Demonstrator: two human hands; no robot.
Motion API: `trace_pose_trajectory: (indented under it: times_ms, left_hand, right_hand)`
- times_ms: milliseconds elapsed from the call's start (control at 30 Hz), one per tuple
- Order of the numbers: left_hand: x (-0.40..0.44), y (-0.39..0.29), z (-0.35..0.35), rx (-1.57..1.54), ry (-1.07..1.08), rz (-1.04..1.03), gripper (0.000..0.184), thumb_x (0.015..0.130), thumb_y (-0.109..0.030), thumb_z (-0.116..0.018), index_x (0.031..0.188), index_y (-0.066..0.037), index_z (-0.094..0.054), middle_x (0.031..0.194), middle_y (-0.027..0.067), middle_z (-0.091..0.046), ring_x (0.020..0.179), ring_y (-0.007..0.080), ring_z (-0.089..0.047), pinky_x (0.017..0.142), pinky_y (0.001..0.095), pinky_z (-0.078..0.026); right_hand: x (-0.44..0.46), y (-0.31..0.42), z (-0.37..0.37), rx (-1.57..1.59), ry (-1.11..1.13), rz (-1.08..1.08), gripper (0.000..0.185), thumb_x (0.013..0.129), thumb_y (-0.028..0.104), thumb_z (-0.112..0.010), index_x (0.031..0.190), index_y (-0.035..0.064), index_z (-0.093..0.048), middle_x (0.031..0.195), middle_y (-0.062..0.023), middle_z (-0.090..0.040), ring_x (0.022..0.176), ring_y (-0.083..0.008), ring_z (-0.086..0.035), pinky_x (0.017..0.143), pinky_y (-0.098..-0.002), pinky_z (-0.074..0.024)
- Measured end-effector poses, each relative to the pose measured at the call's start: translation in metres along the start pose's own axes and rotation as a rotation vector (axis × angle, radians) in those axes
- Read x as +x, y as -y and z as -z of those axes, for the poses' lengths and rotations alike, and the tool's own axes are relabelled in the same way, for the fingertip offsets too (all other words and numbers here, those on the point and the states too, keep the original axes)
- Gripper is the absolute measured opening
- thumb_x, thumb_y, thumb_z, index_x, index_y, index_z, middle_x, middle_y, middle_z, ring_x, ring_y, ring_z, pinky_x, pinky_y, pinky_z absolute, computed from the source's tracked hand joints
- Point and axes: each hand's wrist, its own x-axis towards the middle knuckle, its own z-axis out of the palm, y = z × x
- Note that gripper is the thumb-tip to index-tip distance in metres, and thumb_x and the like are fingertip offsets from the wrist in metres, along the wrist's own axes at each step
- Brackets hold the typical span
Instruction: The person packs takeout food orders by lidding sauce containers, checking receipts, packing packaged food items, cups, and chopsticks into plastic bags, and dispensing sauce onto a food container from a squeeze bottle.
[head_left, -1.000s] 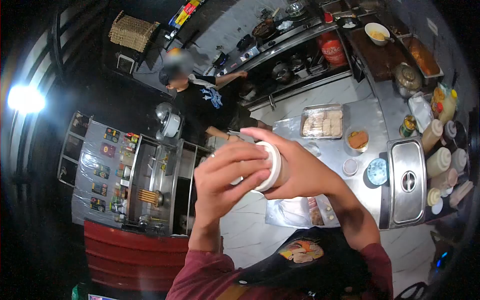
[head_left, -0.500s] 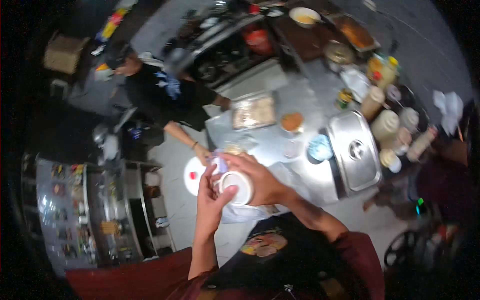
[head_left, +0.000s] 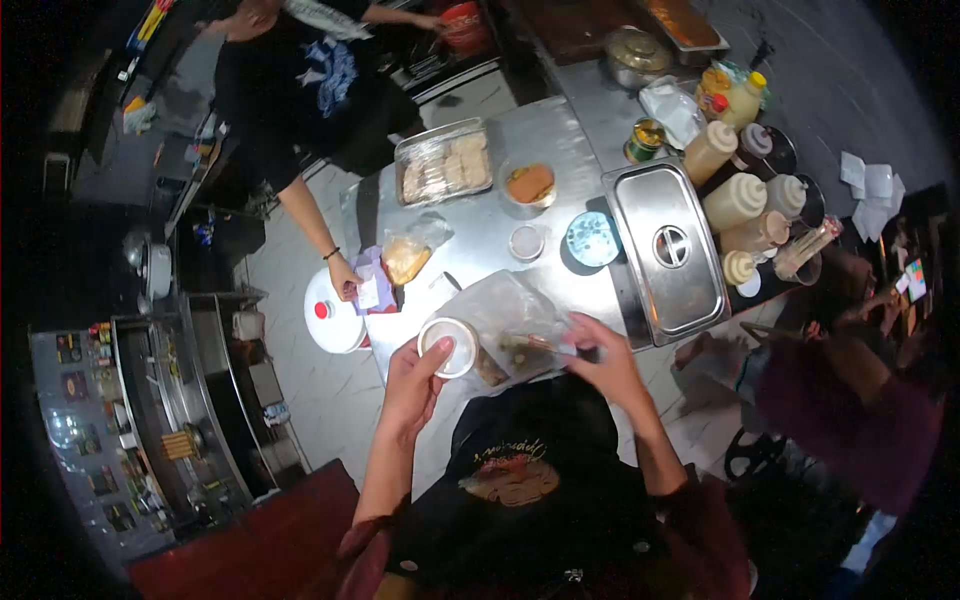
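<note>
My left hand (head_left: pixel 408 388) grips a small round tub (head_left: pixel 447 348) with a pale lid, thumb pressed on top. To its right, a clear plastic bag (head_left: pixel 522 312) lies at the near edge of the steel table, with brownish items inside that I cannot make out. My right hand (head_left: pixel 610 368) pinches the bag's right side. Just beyond the tub, a co-worker's hand (head_left: pixel 343 278) touches a purple-and-white packet (head_left: pixel 374 285), beside a bag with a bread-like piece (head_left: pixel 405 258).
On the steel table (head_left: pixel 560 130) are a wrapped tray (head_left: pixel 443 165), a tub of orange food (head_left: pixel 529 186), a small cup (head_left: pixel 526 242) and a blue-white round container (head_left: pixel 593 240). A lidded steel pan (head_left: pixel 668 290) and several sauce bottles (head_left: pixel 735 203) stand right. Another person (head_left: pixel 850 400) is at right.
My right hand has left the tub and moved right to the plastic bag. The tub stays in my left hand, slightly further left. The co-worker's other hand now reaches a red container.
</note>
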Motion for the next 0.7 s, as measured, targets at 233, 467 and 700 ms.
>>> trace_pose_trajectory:
  times_ms: [233, 467, 700]
  left_hand:
    - [0.021, 0.004, 0.094, -0.112, -0.035, -0.058, 0.039, 0.102, -0.023, -0.067, 0.127, 0.007, -0.061, 0.117, 0.0137, -0.071, 0.104, 0.0217, -0.072, 0.093, 0.0377, -0.061]
    - [0.0, 0.009, 0.214, -0.304, -0.231, -0.177, 0.044, 0.101, -0.029, -0.064, 0.13, 0.004, -0.058, 0.124, 0.0138, -0.067, 0.108, 0.022, -0.069, 0.096, 0.0396, -0.06]
    - [-0.051, 0.066, 0.261, -0.4, -0.396, -0.204, 0.045, 0.1, -0.03, -0.069, 0.127, 0.006, -0.06, 0.115, 0.0136, -0.07, 0.101, 0.0226, -0.071, 0.092, 0.0389, -0.06]
  right_hand:
    - [-0.126, -0.059, 0.009, -0.216, -0.353, -0.504, 0.027, 0.098, 0.018, -0.069, 0.114, -0.0039, -0.072, 0.071, -0.0091, -0.072, 0.064, -0.0115, -0.064, 0.063, -0.0319, -0.0515]
    - [-0.065, 0.031, -0.073, -0.327, -0.443, -0.234, 0.019, 0.099, 0.013, -0.068, 0.104, -0.005, -0.071, 0.084, -0.0139, -0.074, 0.075, -0.0145, -0.068, 0.069, -0.0321, -0.053]
    - [0.115, 0.104, -0.228, -0.255, 0.046, 0.216, 0.017, 0.093, 0.007, -0.071, 0.106, -0.0028, -0.07, 0.095, -0.0131, -0.073, 0.087, -0.0199, -0.071, 0.078, -0.0316, -0.0557]
